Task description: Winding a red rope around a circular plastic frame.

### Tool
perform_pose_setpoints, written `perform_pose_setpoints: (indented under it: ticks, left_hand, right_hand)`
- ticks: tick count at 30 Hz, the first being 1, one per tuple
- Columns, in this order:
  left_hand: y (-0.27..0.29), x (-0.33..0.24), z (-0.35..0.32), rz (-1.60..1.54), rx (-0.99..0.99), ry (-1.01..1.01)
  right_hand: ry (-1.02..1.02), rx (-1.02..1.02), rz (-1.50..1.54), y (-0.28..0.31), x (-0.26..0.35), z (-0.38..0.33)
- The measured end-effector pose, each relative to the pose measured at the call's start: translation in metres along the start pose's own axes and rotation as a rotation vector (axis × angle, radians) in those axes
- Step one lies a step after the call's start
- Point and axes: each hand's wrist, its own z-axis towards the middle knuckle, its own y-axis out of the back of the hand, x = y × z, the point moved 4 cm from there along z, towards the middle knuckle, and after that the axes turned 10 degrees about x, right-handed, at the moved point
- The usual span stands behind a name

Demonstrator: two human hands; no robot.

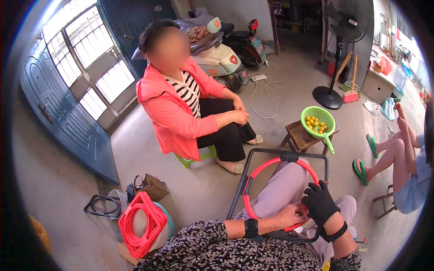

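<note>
A black rectangular frame (232, 204) with rounded corners lies across my lap, and a red ring (251, 176) is fixed inside it. Black wrapping covers the ring's far joint, and a short dark section shows on its left side. My left hand (289, 217), bare with a black band at the wrist, is closed on the near right part of the ring. Close beside it, my right hand (320, 204) wears a black glove and curls its fingers over the ring's right side. What those gloved fingers hold is hidden.
Red frames (143, 226) are stacked at lower left, near a brown bag (153, 187). Ahead, a wooden stool (296, 136) bears a green colander (332, 122) of yellow fruit. A person in a coral jacket (174, 131) sits ahead left; another person's legs (393, 156) are at right.
</note>
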Motion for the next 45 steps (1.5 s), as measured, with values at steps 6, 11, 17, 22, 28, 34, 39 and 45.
perform_pose_setpoints:
  ticks: [6,11,17,22,28,34,39,45]
  left_hand:
    - [0.001,0.004,0.0,-0.076,0.192,0.119]
    - [-0.006,0.013,0.004,-0.593,0.395,0.137]
    - [-0.009,0.013,0.0,-0.864,0.401,0.202]
    - [-0.01,0.006,-0.002,-0.911,0.476,0.147]
    - [-0.009,0.019,0.002,-0.649,0.447,0.172]
    - [-0.011,0.015,0.001,-0.691,0.394,0.135]
    - [-0.01,0.003,0.001,-0.602,0.355,0.253]
    - [0.013,-0.021,0.0,0.074,0.278,-0.122]
  right_hand:
    - [-0.295,-0.128,0.33,0.024,-0.007,-0.033]
    - [-0.182,-0.048,0.541,0.012,0.016,-0.077]
    - [-0.23,-0.113,0.156,0.003,0.041,-0.066]
    - [-0.179,-0.152,0.152,0.002,0.039,-0.069]
    - [-0.178,-0.146,0.284,-0.004,0.035,-0.071]
    - [-0.403,-0.497,0.968,-0.013,0.033,-0.087]
    - [-0.583,-0.806,2.09,-0.05,0.015,-0.135]
    - [-0.662,-1.104,2.137,-0.058,-0.066,-0.251]
